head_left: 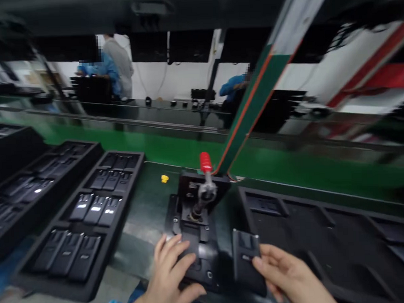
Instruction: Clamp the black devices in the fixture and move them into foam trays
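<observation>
Left hand point(169, 276): fingers spread wide, gripping nothing visible, over the near left side of a dark metal fixture point(208, 257); whether they touch it cannot be told. Right hand point(289, 272): closed on one flat black case point(247, 260), thumb on its face, other fingers at its right edge and partly hidden. Case: lies at ten o'clock from the right palm, the nearer hand, and at three from the left fingers; long axis runs nearly twelve to six, top leaning toward eleven; fixture stands apart from it, at nine. Form: slim rectangle, smooth, satin, with a glossier upper part and small pale mark. Fixture: bolted plates, metallic toggle clamp point(207, 191), rounded red grip point(205, 162) at twelve. Left tray point(54, 287), matt black, at ten from the left hand: similar cases, rows of three. Right tray point(307, 218), matt black, moulded dividers, at one from the right hand. Bench surface point(141, 224): dark green, slightly reflective.
</observation>
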The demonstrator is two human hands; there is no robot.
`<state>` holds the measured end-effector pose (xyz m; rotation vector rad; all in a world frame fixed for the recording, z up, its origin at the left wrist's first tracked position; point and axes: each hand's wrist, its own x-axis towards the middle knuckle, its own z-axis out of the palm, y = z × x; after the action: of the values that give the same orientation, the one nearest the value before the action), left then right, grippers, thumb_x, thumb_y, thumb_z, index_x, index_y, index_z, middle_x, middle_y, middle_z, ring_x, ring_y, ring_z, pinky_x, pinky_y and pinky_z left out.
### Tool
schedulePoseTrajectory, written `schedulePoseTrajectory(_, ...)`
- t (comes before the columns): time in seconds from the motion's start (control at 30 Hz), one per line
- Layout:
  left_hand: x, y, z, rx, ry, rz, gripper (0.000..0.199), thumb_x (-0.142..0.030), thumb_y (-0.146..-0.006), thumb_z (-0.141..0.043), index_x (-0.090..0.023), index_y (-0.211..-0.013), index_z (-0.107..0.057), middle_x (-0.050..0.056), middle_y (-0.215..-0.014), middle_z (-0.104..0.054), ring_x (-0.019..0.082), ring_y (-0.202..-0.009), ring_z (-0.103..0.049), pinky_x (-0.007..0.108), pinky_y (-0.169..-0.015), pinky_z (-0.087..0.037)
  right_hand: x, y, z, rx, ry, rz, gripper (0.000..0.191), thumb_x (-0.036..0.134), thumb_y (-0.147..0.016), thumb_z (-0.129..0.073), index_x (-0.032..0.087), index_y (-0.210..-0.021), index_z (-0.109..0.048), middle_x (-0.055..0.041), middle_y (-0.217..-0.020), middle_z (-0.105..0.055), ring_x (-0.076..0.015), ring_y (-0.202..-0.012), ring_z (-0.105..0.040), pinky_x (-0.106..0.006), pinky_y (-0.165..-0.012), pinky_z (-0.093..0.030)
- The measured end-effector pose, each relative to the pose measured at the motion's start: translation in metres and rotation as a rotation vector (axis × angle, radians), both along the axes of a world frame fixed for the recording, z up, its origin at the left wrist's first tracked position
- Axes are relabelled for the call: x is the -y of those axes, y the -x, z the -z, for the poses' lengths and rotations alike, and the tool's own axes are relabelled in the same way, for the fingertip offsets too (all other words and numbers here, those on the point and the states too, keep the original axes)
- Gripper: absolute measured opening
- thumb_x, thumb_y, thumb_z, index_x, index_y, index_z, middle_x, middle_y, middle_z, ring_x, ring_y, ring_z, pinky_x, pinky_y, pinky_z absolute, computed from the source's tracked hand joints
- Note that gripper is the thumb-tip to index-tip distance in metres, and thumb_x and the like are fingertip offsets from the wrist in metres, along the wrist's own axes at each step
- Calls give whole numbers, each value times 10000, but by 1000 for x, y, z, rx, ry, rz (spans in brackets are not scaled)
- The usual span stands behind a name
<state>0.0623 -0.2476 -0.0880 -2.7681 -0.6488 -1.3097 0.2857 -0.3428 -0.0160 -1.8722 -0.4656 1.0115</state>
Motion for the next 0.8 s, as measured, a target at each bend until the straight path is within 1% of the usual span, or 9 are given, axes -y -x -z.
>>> schedulePoseTrajectory(0.07,0,3,1,-9,-11,-13,581,-624,-823,-392,-135,-1064,-595,140,-1018,-662,277,-1062,-571,479,-921,-446,-23,28,15,-125,-7,-164,322,539,-397,-699,267,-545,-609,33,-371,-435,-88,-297,-350,-216,-342,-274)
schedulePoseTrajectory(0.13,-3,8,5,-35,-30,-17,644,-643,-810,-389,-109,-1127,-559,153,-1054,-654,283,-1084,-560,486,-949,-428,-42,47,29,-178,-17,-249,296,535,-421,-673,285,-561,-597,50,-363,-434,-91,-297,-356,-215,-356,-275)
schedulePoseTrajectory(0.27,-8,13,13,-63,-13,8,608,-594,-806,-457,-103,-1156,-539,158,-1085,-644,290,-1120,-538,507,-977,-407,-63,64,44,-133,25,-225,379,521,-390,-610,305,-684,-507,84,-349,-424,-132,-284,-368,-241,-348,-279)
schedulePoseTrajectory(0.37,-10,12,15,-79,27,45,449,-497,-855,-450,-121,-1056,-593,137,-1056,-661,281,-1101,-553,522,-965,-420,-66,68,49,9,101,-231,443,520,-374,-564,315,-739,-417,94,-360,-442,-180,-288,-385,-282,-349,-292)
schedulePoseTrajectory(0.43,-11,10,12,-79,40,53,367,-439,-882,-431,-137,-977,-616,100,-1046,-670,267,-1097,-557,509,-958,-435,-64,68,50,188,110,-290,395,535,-422,-535,314,-727,-417,77,-408,-492,-208,-347,-445,-319,-411,-341)
schedulePoseTrajectory(0.53,-11,7,5,-42,65,32,287,-390,-891,-445,-166,-935,-618,46,-1035,-678,240,-1080,-569,473,-945,-463,-60,68,47,480,90,-367,287,549,-515,-487,284,-607,-428,30,-462,-501,-235,-459,-504,-354,-517,-377)
schedulePoseTrajectory(0.6,-10,5,0,-32,94,31,257,-352,-897,-439,-168,-930,-615,40,-1018,-682,234,-1046,-588,472,-909,-494,-58,67,46,603,72,-379,294,548,-556,-461,260,-528,-404,-1,-486,-477,-240,-488,-499,-354,-524,-373)
schedulePoseTrajectory(0.7,-10,1,-4,-72,122,44,262,-300,-909,-397,-151,-928,-612,66,-1004,-683,253,-1004,-608,499,-832,-539,-58,67,47,662,58,-407,322,538,-602,-438,244,-483,-383,-23,-512,-464,-230,-487,-477,-341,-507,-362)
schedulePoseTrajectory(0.8,-10,-2,-5,-81,125,32,253,-268,-907,-392,-147,-917,-614,72,-981,-689,263,-981,-619,510,-817,-548,-57,68,53,666,60,-438,335,532,-635,-424,238,-480,-381,-24,-509,-461,-221,-482,-466,-330,-498,-351)
